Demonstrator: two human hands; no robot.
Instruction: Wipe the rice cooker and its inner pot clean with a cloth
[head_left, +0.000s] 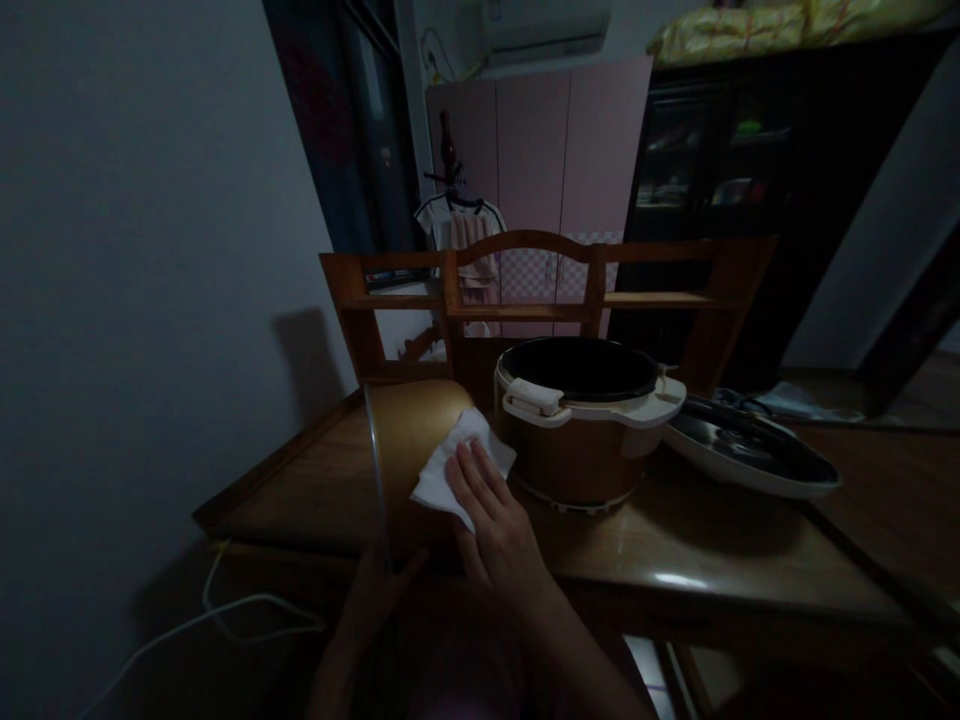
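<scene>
The cooker (pixel 574 460), with its white collar, front handle (pixel 534 397) and dark open top, stands on the wooden table (pixel 720 565). To its left, the gold pot (pixel 409 415) lies tipped on its side, rim turned away from the cooker; its underside is lost in shadow, so what it rests on cannot be told. Between the pot's rim and the cooker, the right hand (pixel 499 535) has hold of a white cloth (pixel 442 475), its fingers together and only slightly bent, pressing the cloth flat against the pot's outer wall. The left hand (pixel 371 595), left of the cooker and nearer the person, is at the pot's lower rim, thumb stretched out toward the cooker; the shade hides its fingers, and how firmly it grips cannot be told. Just right of the cooker, the lid (pixel 750 450) lies with its dark side up. Behind the cooker rise a wooden shelf (pixel 521 240) and, farther back, a pink wardrobe (pixel 532 150).
</scene>
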